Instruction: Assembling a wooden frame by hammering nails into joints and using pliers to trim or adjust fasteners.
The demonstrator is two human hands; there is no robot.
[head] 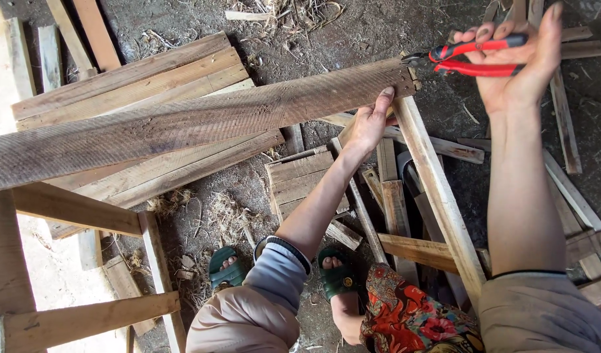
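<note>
A long weathered plank [202, 121] lies across two wooden frames, slanting from lower left to upper right. My left hand [371, 124] grips the plank's near edge close to its right end. My right hand [519, 62] is raised above that end, fingers curled around red-handled pliers [473, 57] whose jaws touch the plank's far right corner. The right frame's pale leg [437, 196] runs down under the plank's end.
A second wooden frame [71, 216] stands at the left. Flat boards [143, 78] lie stacked under the plank. Loose slats and offcuts [307, 180] litter the dirt floor. My feet in green sandals [230, 271] stand among shavings.
</note>
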